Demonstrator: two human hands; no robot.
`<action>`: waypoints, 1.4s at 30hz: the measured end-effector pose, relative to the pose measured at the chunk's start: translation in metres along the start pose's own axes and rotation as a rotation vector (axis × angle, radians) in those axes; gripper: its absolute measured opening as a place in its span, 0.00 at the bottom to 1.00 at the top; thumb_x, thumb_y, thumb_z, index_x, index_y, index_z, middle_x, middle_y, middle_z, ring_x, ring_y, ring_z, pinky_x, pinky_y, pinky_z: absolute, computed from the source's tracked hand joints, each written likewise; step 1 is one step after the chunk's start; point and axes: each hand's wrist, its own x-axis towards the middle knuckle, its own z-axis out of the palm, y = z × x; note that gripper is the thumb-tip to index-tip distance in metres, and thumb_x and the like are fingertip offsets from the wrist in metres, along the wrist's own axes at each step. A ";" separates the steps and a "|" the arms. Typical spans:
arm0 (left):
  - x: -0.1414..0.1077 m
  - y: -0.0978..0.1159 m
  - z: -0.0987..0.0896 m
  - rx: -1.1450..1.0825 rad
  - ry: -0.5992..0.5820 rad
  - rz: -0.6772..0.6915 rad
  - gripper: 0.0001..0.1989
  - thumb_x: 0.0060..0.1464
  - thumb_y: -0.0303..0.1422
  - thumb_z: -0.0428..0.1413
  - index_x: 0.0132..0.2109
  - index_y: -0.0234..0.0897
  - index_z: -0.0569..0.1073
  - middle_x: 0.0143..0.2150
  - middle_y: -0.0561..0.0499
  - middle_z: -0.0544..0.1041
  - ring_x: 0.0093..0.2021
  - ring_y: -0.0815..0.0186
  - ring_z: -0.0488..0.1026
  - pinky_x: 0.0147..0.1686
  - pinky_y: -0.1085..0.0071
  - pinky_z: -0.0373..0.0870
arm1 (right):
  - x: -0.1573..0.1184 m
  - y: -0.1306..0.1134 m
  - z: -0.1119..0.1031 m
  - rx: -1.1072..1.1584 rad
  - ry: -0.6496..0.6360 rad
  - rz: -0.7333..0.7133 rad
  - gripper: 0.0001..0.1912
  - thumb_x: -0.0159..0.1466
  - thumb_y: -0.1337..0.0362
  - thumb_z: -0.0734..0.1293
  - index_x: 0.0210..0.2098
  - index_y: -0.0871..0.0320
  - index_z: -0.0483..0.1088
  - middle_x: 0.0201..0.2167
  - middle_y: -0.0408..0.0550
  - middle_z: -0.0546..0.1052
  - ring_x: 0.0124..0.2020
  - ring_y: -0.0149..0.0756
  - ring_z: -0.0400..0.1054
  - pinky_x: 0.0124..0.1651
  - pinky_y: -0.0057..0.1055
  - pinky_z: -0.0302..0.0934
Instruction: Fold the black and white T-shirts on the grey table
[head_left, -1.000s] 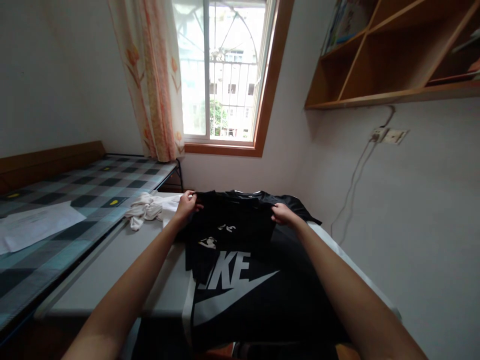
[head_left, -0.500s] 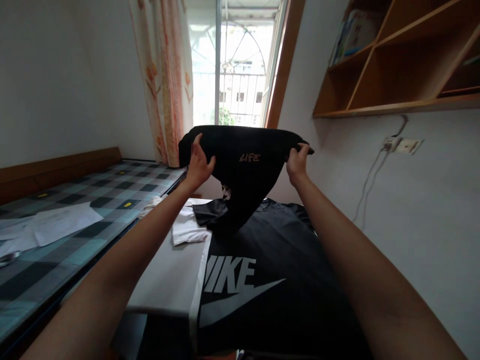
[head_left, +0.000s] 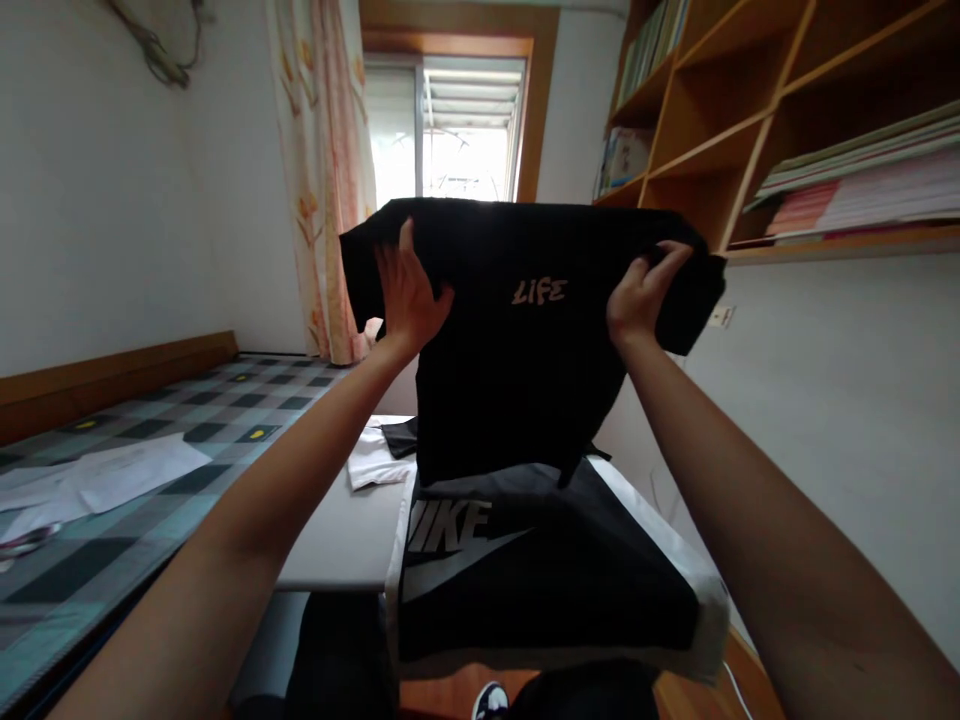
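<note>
A black T-shirt point(head_left: 517, 370) with small "LIFE" lettering hangs spread out in the air in front of the window. Its upper left part is gripped by my left hand point(head_left: 411, 290), fingers against the cloth. At the upper right part, my right hand point(head_left: 646, 290) pinches the fabric near the sleeve. Below it, a black Nike shirt point(head_left: 555, 590) lies flat over white cloth point(head_left: 709, 620) on the table, its top partly covered from view by the raised shirt. A white garment point(head_left: 371, 460) lies left of it on the table.
The white table point(head_left: 337, 550) stands beside a bed with a checked cover point(head_left: 277, 395), where white papers point(head_left: 142, 470) lie. Wooden shelves point(head_left: 765, 120) with books hang at the upper right. A curtain point(head_left: 322, 180) hangs by the window. A shoe point(head_left: 491, 700) shows below.
The black shirt has been raised and spread wider, its lettering now upright and its lower part hanging down. My hands have moved up and farther apart. The view has tilted upward.
</note>
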 end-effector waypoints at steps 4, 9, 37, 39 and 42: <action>0.010 0.028 -0.013 0.052 0.063 0.030 0.47 0.54 0.35 0.57 0.71 0.42 0.36 0.74 0.48 0.39 0.73 0.55 0.32 0.70 0.55 0.25 | 0.016 -0.027 -0.021 -0.039 0.104 -0.048 0.11 0.68 0.71 0.48 0.48 0.60 0.54 0.47 0.58 0.61 0.54 0.35 0.57 0.63 0.43 0.49; -0.003 0.035 -0.011 0.136 0.027 -0.001 0.48 0.53 0.36 0.58 0.71 0.44 0.36 0.73 0.49 0.43 0.72 0.53 0.35 0.71 0.54 0.29 | 0.003 -0.015 -0.028 -0.129 0.043 -0.064 0.14 0.70 0.67 0.46 0.50 0.55 0.56 0.49 0.56 0.61 0.56 0.38 0.57 0.61 0.46 0.51; -0.289 -0.153 0.152 0.470 -0.939 -0.472 0.17 0.54 0.39 0.56 0.50 0.42 0.76 0.52 0.42 0.70 0.53 0.53 0.66 0.50 0.60 0.66 | -0.304 0.248 0.031 -0.706 -0.906 0.454 0.17 0.59 0.68 0.59 0.47 0.59 0.71 0.40 0.56 0.75 0.46 0.46 0.65 0.49 0.38 0.58; -0.288 -0.155 0.159 0.469 -0.908 -0.401 0.16 0.51 0.39 0.60 0.47 0.43 0.77 0.56 0.42 0.66 0.57 0.50 0.62 0.54 0.55 0.62 | -0.299 0.255 0.040 -0.655 -0.916 0.514 0.16 0.60 0.67 0.59 0.45 0.58 0.72 0.40 0.53 0.76 0.45 0.44 0.66 0.49 0.36 0.58; -0.288 -0.155 0.174 0.327 -0.964 -0.202 0.13 0.50 0.34 0.61 0.45 0.46 0.79 0.62 0.46 0.64 0.62 0.51 0.57 0.61 0.53 0.53 | -0.295 0.267 0.053 -0.578 -0.889 0.591 0.14 0.60 0.64 0.60 0.43 0.58 0.72 0.40 0.52 0.77 0.44 0.42 0.68 0.49 0.34 0.59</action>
